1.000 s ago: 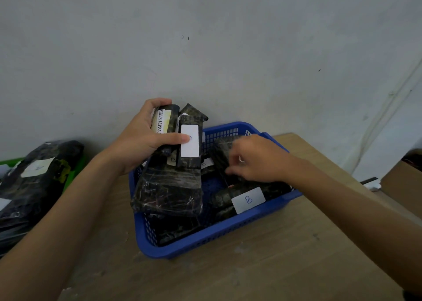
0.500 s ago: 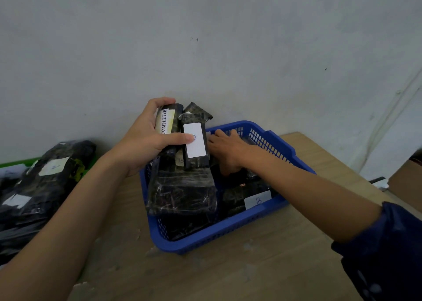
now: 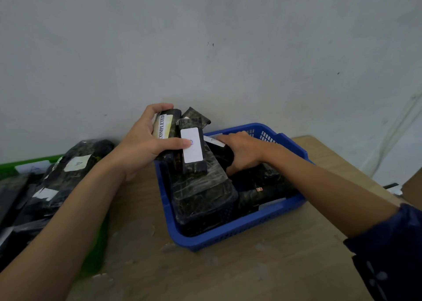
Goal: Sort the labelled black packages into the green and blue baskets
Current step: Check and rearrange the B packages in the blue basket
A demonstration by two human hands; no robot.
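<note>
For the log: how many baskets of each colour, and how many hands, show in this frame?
Blue basket: 1
Green basket: 1
Hands, left hand and right hand: 2
Total: 4
The black packages overlap too much for a reliable count.

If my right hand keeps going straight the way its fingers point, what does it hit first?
Probably the white-labelled package held upright by your left hand; your right hand points leftward at it inside the blue basket, though depth is unclear.
</note>
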